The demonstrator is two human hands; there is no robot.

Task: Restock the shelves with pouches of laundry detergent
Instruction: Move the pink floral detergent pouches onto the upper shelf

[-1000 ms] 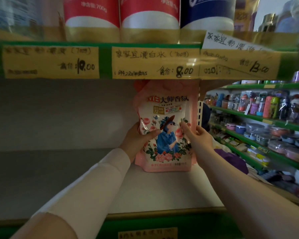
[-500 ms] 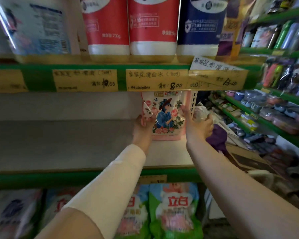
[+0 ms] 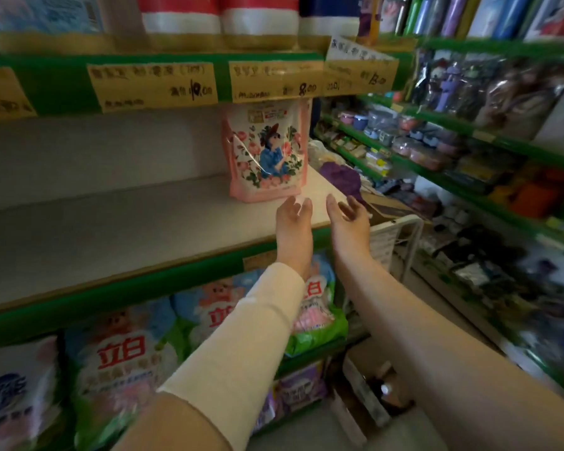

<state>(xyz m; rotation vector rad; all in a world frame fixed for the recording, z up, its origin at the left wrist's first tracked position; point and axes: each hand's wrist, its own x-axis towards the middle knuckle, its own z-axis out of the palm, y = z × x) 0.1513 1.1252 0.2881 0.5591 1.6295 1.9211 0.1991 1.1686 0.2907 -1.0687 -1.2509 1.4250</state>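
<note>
Pouch (image 3: 267,151) of laundry detergent: we are recording it standing upright at the right end of the middle shelf (image 3: 111,229), below the price labels (image 3: 153,84), with nothing touching it.

Second inspector: And the hands?

First inspector: We are noting the left hand (image 3: 293,219) and the right hand (image 3: 350,219) hovering side by side just in front of it and apart from it, fingers (image 3: 306,205) loose and released, carrying nothing.

Second inspector: How are we rating progress?

First inspector: We are judging one placement complete. We are seeing no other pouch on that shelf, so we are treating most of the restocking as outstanding. The lower shelf's bags (image 3: 121,353) are sitting packed together. We are not making out any supply of pouches, so we are giving no count.
</note>
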